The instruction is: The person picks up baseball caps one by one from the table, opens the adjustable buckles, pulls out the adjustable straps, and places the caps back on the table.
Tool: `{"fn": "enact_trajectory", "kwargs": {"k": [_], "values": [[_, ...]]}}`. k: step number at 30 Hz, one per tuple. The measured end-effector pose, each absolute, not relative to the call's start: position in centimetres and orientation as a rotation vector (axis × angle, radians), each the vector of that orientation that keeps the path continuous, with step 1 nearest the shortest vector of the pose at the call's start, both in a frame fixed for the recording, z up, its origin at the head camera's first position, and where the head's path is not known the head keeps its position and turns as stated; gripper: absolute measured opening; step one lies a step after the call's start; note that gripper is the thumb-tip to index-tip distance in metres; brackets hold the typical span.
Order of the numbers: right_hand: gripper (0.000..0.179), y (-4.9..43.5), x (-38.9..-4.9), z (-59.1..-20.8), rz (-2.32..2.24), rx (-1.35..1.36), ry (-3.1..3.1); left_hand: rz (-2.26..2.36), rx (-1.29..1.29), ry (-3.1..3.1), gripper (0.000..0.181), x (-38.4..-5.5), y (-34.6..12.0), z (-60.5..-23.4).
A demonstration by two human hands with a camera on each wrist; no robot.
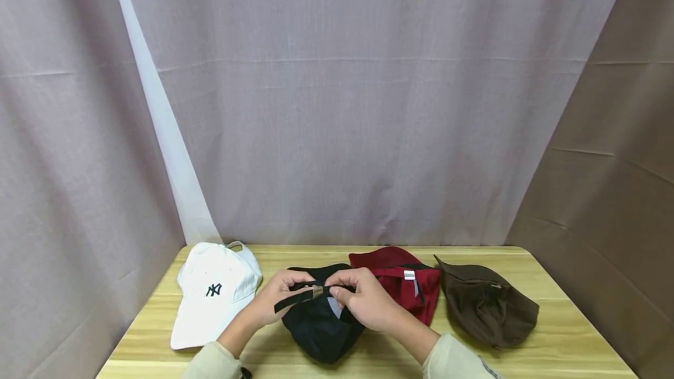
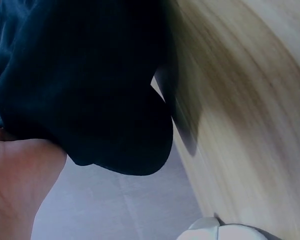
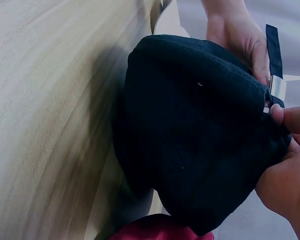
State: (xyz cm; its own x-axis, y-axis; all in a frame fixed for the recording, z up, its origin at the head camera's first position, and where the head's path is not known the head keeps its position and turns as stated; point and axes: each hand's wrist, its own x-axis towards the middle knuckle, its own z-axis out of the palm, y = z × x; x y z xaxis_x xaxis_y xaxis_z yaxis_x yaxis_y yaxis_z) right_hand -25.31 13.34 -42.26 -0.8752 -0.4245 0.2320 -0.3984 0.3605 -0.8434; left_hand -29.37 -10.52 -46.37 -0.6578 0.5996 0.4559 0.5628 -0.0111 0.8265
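Observation:
Both hands hold a black cap (image 1: 322, 332) by its back strap, over the middle of the table. My left hand (image 1: 279, 297) pinches the band beside a metal buckle (image 3: 277, 89); the strap's loose end (image 1: 292, 300) sticks out past it to the left. On the other side of the buckle, my right hand (image 1: 363, 297) pinches the strap between thumb and forefinger. In the left wrist view the cap's dark cloth (image 2: 90, 90) hides most of the left fingers. The right wrist view shows the cap's crown close up, just off the wood surface.
A white cap (image 1: 210, 303) with a dark logo lies at the left of the wooden table (image 1: 574, 332). Behind the right hand sits a dark red cap (image 1: 392, 259), and a brown cap (image 1: 489, 309) lies farther right. Grey curtains (image 1: 337, 133) hang behind the table.

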Motion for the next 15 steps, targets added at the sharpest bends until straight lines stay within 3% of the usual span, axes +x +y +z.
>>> {"fn": "enact_trajectory", "kwargs": {"k": [15], "values": [[0.007,13.20,-24.94,-42.22,-1.453,-0.858,2.629,1.785,1.256,2.171,0.016,-29.37,-10.55,-46.09]]}}
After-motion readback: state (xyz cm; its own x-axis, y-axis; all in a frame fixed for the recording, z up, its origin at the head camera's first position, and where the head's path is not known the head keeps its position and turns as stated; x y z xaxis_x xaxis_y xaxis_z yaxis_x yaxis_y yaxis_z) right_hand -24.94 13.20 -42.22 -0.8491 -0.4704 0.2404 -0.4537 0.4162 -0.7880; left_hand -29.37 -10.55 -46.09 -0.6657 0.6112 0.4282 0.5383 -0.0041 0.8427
